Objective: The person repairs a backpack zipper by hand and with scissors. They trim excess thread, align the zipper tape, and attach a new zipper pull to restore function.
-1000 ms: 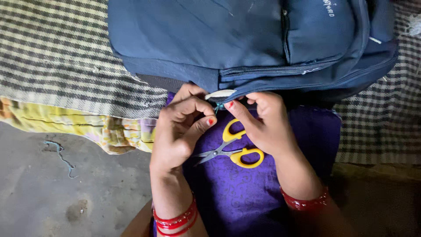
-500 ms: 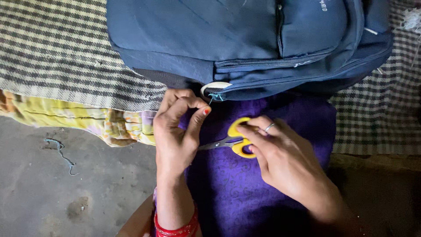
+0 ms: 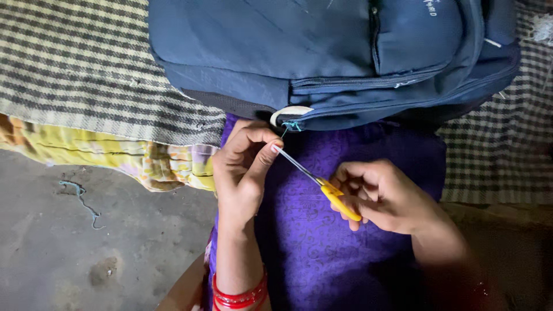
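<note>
— Where are the scissors (image 3: pixel 322 185) right now?

— In the right hand (image 3: pixel 383 196), whose fingers are curled closed around the yellow handles. The blades look closed or nearly so, and they run up and to the left, so the long axis slants from the handles low on the lap to the tip just beside the left hand's fingertips (image 3: pixel 275 147).

— And the left hand (image 3: pixel 245 170)?

— Thumb and forefinger are pinched together on a teal thread (image 3: pixel 290 127) (thin, hard to follow along its whole length). The thread leads up to a pale ring (image 3: pixel 288 112) at the lower edge of the blue backpack (image 3: pixel 322 57), which lies above both hands on a checked blanket (image 3: pixel 86 69).

— So which hand is nearer the thread?

— The left one, which is holding it. The scissor tip sits just below and left of the ring, near the thread; I cannot tell if it is touching.

— What room is there around them?

— Little above: the backpack's edge is close over the pinch. Below is the purple-clad lap (image 3: pixel 322 247); to the left, a yellow patterned cloth (image 3: pixel 115 158) hangs at the blanket's edge over the grey floor (image 3: pixel 86 253).
</note>
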